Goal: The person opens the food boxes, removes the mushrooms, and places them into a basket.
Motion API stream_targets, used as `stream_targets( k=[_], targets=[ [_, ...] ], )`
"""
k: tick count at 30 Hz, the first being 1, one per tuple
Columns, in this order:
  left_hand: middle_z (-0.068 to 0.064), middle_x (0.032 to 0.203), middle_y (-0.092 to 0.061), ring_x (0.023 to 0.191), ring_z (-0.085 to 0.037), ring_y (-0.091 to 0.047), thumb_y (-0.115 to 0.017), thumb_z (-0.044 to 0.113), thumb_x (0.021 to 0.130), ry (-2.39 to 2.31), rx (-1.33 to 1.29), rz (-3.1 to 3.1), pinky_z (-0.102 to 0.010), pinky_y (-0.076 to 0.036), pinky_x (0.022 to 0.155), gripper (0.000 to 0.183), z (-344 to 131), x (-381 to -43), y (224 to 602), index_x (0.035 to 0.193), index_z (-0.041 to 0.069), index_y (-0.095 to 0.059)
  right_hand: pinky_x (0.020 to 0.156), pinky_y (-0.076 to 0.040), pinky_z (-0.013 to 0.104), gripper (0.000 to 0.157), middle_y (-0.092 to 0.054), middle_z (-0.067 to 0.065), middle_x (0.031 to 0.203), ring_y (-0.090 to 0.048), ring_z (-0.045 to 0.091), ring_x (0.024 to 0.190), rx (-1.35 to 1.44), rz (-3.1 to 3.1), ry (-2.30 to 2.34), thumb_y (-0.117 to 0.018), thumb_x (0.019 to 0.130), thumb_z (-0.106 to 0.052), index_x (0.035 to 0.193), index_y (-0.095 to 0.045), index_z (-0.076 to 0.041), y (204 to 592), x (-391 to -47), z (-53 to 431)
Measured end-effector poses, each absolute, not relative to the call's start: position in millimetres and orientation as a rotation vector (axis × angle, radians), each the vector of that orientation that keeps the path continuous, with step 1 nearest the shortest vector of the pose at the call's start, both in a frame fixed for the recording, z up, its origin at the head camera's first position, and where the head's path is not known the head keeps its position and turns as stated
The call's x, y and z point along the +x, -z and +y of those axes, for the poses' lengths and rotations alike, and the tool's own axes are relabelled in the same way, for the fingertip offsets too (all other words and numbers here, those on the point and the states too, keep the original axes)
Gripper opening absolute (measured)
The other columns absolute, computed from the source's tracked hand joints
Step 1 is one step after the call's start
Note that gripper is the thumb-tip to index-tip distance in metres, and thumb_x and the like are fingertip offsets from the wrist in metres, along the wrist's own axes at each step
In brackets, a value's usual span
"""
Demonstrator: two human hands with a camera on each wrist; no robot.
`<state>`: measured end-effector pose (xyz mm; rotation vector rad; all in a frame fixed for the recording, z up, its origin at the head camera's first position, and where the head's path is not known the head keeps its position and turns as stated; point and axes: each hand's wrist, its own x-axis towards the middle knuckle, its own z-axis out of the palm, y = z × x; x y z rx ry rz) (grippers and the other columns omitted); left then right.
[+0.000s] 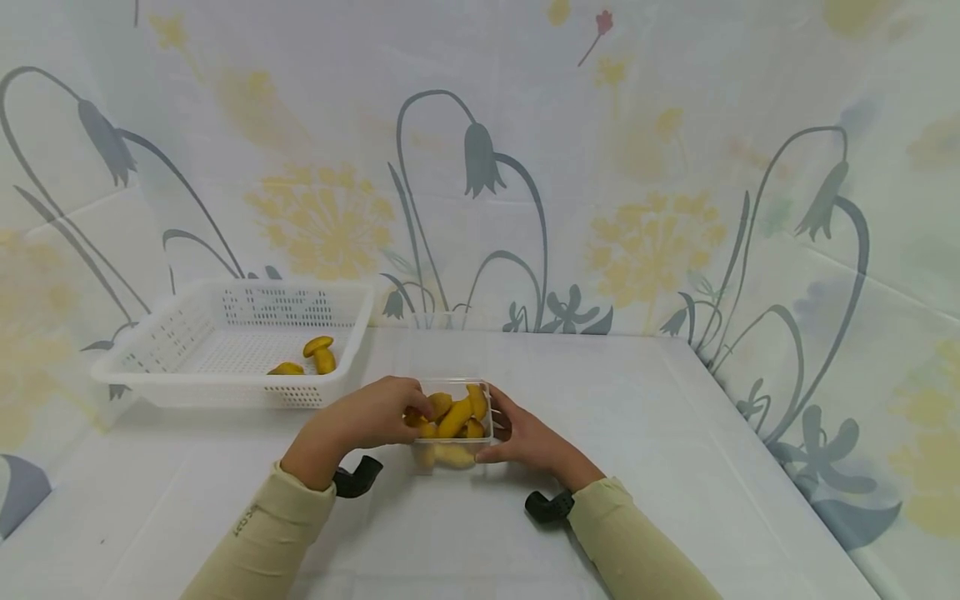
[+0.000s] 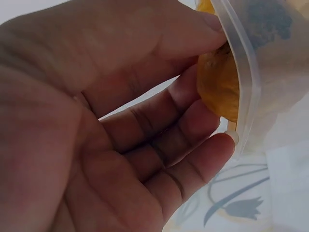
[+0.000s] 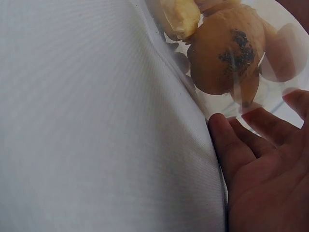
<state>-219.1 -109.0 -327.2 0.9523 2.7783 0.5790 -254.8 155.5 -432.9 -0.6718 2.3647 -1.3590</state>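
Observation:
A clear plastic box (image 1: 482,454) with yellow-brown mushrooms (image 1: 454,419) piled in it stands on the table. At its left side, my left hand (image 1: 375,414) pinches a mushroom (image 2: 217,84) between thumb and fingers, at the box's rim. My right hand (image 1: 528,442) grips the box's right side, thumb at the front corner and fingers along the side wall. Through the clear wall in the right wrist view, a mushroom with a dark patch (image 3: 227,58) shows close to the right fingertips (image 3: 219,123). Behind the box, a faint clear lid (image 1: 450,346) seems to stand raised.
A white perforated basket (image 1: 157,385) stands at the back left, with two mushrooms, one upright (image 1: 321,354) and one lying low (image 1: 286,368), near its front right corner. A white cloth (image 1: 637,400) covers the table. A flower-printed curtain (image 1: 510,67) hangs behind.

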Motion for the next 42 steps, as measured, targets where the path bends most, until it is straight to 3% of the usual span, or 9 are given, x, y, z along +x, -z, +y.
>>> stream_targets(
  k=[15, 30, 42],
  targets=[
    [0.003, 0.091, -0.060, 0.082, -0.015, -0.055, -0.071, 0.006, 0.081, -0.669, 0.966, 2.784, -0.026, -0.050, 0.075, 0.012, -111, -218, 326, 0.092, 0.012, -0.070, 0.115, -0.035, 0.040, 0.111, -0.023, -0.005, 0.160, -0.035, 0.020, 0.144, -0.682, 2.346, 1.379, -0.085, 0.072, -0.038, 0.155, -0.010, -0.036, 435, -256, 156],
    [0.004, 0.097, -0.063, 0.083, -0.008, -0.059, -0.070, 0.007, 0.083, -0.761, 1.131, 2.893, -0.025, -0.053, 0.076, 0.015, -119, -220, 321, 0.098, 0.011, -0.072, 0.114, -0.035, 0.040, 0.111, -0.022, 0.000, 0.161, -0.034, 0.023, 0.144, -0.674, 2.357, 1.361, -0.084, 0.074, -0.037, 0.156, -0.009, -0.032, 432, -255, 156],
    [0.003, 0.099, -0.063, 0.088, -0.013, -0.059, -0.070, 0.005, 0.084, -0.806, 1.029, 2.998, -0.029, -0.053, 0.078, 0.017, -135, -223, 315, 0.100, 0.010, -0.070, 0.114, -0.035, 0.041, 0.110, -0.022, 0.001, 0.161, -0.034, 0.024, 0.144, -0.688, 2.350, 1.373, -0.083, 0.075, -0.034, 0.156, -0.009, -0.029, 435, -257, 156]
  ],
)
